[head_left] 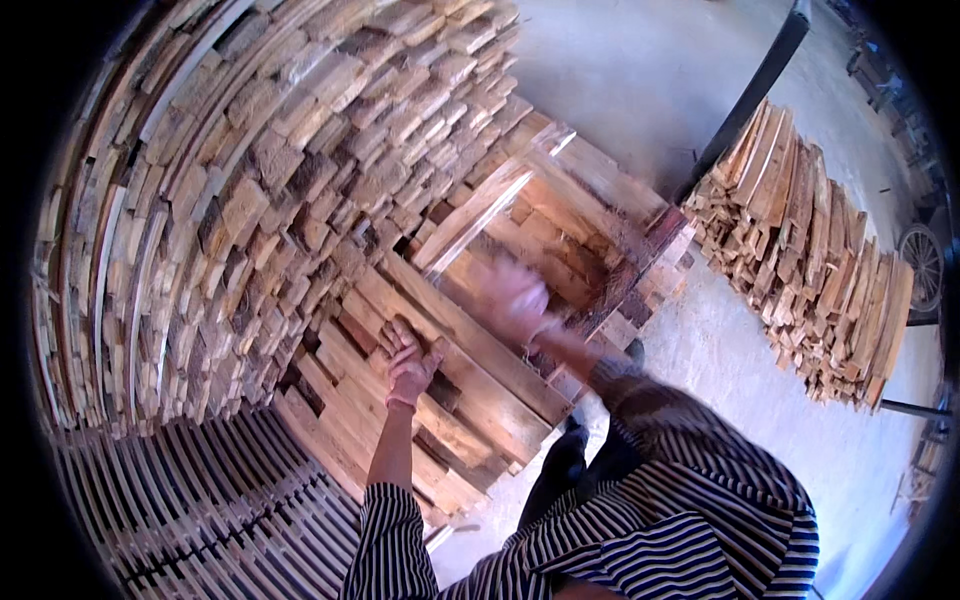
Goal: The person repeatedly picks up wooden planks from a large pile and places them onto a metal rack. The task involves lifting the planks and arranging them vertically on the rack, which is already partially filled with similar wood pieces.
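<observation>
- the left hand [410,365] lies flat on the low stack of wooden planks [450,400] in front of the person, fingers spread and pressing on a plank's top face; its grip is released, closed round nothing.
- the right hand [515,300] is blurred, above the far part of the same stack, near the long pale plank [475,215] that lies tilted across the stack; i cannot tell whether its grip is clenched or released, nor whether it touches the wood.
- the low stack sits between the person and a tall wall of stacked planks [250,180], whose cut ends face the camera and fill the left and upper left of the view.
- the planks in the low stack lie side by side in layers, running diagonally from lower left to upper right; some are darker and reddish, some pale.
- a second pile of planks [810,270] rests on the concrete floor [640,70] to the right, well apart from the hands.
- a dark bar [745,100] slants beside that pile.
- a spoked wheel [922,265] shows at the right rim.
- both forearms wear striped sleeves [390,540], dark and white.
</observation>
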A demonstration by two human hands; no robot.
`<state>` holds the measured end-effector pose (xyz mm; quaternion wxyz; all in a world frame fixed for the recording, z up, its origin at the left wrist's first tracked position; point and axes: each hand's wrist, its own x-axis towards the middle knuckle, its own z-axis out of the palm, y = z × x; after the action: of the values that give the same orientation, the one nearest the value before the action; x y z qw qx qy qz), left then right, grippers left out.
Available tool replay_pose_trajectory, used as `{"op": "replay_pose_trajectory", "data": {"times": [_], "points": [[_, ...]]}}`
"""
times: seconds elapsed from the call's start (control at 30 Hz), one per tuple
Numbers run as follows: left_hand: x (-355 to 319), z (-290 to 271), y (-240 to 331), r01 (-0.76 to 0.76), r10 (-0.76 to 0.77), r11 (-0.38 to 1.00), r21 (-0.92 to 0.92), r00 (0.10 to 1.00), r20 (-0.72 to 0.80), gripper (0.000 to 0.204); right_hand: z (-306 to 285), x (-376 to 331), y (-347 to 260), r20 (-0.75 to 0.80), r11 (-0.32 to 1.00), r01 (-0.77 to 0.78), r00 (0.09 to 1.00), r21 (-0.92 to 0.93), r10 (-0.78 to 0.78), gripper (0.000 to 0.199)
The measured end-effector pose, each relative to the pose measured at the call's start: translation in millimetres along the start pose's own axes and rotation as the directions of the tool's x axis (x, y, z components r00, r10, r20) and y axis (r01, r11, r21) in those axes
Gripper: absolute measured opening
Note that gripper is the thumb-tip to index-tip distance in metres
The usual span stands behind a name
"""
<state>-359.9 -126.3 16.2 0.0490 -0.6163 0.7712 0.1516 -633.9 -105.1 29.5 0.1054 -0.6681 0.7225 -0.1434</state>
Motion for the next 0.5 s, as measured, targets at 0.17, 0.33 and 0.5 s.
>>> {"op": "replay_pose_trajectory", "data": {"times": [0.17,0.33,0.5], "points": [[6,5,-19,-0.113,0.110,0.993,-0.023,0.987,-0.116,0.115,-78,37,146,-0.117,0.786,-0.366,0.926,-0.497,0.358,0.070],[17,18,-10,-0.173,0.155,0.977,-0.126,0.978,-0.142,0.104,-109,-3,179,0.013,0.915,-0.347,0.934,-0.208,0.357,0.073],[18,38,-45,0.007,-0.010,0.997,-0.076,0.999,-0.044,0.097,-112,-42,142,-0.247,0.968,-0.215,0.953,-0.133,0.177,0.080]]}}
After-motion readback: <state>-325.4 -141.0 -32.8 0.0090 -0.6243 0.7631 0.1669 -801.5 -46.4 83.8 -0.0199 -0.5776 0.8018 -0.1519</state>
